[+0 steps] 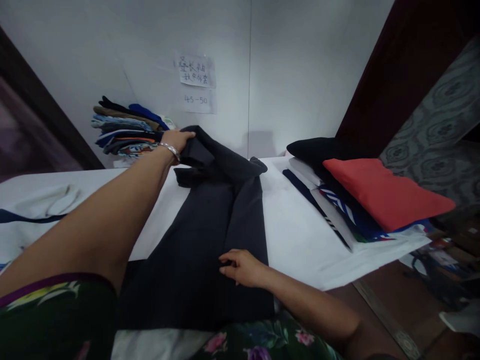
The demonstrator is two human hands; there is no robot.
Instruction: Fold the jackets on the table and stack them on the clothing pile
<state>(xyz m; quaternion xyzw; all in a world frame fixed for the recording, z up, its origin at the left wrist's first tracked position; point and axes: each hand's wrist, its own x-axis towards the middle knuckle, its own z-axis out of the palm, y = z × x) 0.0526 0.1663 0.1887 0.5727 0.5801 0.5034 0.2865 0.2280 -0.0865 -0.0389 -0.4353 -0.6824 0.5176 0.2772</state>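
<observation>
A dark garment (195,240), close to black, lies lengthwise over the table in front of me. My left hand (179,141), with a silver bracelet at the wrist, is closed on its far end and lifts that cloth off the tabletop in a loose fold. Lower down, my right hand (242,267) rests on the garment's near right part, its fingers stretched out and slightly curled over the fabric. Which part of the garment is raised I cannot tell for sure.
A stack of folded clothes (127,130) stands at the back left against the white wall. On the right lies another pile with a coral-red folded garment (386,190) on top. White cloth (296,225) covers the table. Handwritten paper signs (197,80) hang on the wall.
</observation>
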